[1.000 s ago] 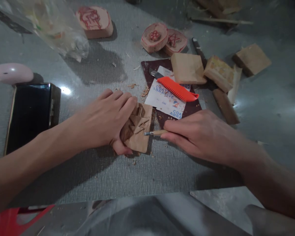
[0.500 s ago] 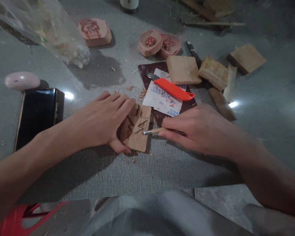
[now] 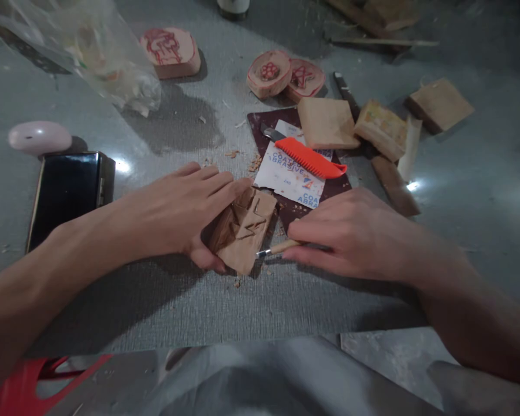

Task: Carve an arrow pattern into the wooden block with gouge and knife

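Note:
My left hand (image 3: 186, 216) wraps round the left side of a carved wooden block (image 3: 245, 231), with its fingers on top and its thumb under the near edge. The block lies on the grey table (image 3: 242, 300), turned slightly at an angle, with cut grooves on its face. My right hand (image 3: 351, 234) is closed on a small carving tool (image 3: 274, 249) with a pale wooden handle. The tool's metal tip sits just off the block's right edge.
Behind the block lie a sheet of sandpaper (image 3: 297, 173) and an orange-handled knife (image 3: 309, 159). Several wood blocks (image 3: 327, 122) and carved stamps with red marks (image 3: 269, 72) lie farther back. A black phone (image 3: 67, 193), a pink oval thing (image 3: 39, 137) and a plastic bag (image 3: 99, 58) are on the left.
My left hand has turned the block a little clockwise. My right hand and the tool have shifted slightly down, and the tip is now just off the block's edge.

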### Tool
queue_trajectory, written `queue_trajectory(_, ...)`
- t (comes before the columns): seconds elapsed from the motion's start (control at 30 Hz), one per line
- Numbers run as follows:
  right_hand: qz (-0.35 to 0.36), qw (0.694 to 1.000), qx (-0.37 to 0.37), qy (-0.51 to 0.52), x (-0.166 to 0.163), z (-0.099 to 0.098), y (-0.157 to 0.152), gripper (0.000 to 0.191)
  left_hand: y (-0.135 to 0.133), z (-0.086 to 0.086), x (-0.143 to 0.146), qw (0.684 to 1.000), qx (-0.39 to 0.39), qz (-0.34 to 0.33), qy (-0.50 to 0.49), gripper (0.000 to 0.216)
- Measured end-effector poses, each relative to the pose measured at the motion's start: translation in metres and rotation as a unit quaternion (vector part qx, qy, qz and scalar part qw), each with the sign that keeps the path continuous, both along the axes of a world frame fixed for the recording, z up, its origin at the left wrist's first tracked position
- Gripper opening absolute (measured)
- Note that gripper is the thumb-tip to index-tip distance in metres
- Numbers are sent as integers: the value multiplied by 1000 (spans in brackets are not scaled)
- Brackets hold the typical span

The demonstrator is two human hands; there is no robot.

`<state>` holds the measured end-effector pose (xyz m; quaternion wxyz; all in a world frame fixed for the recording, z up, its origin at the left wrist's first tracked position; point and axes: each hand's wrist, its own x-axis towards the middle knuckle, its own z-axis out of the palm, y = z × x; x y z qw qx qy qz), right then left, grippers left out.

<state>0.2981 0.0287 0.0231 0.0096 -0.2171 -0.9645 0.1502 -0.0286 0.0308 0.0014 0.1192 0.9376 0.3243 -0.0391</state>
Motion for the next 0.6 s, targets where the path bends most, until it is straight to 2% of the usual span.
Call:
queue_trajectory(0.13,-13,999,39,22,0,0,0,52,0,1,-1,1000,3,-1,-8,120)
queue_trajectory(0.3,-29,998,49,-6,-1,-1,0,54,-1,0,0,1000,12,-3,-1,130)
queue_trajectory(0.6,-23,997,69,13,-3,-3,0,52,-1,-2,-2,1000,15,-8,1,119)
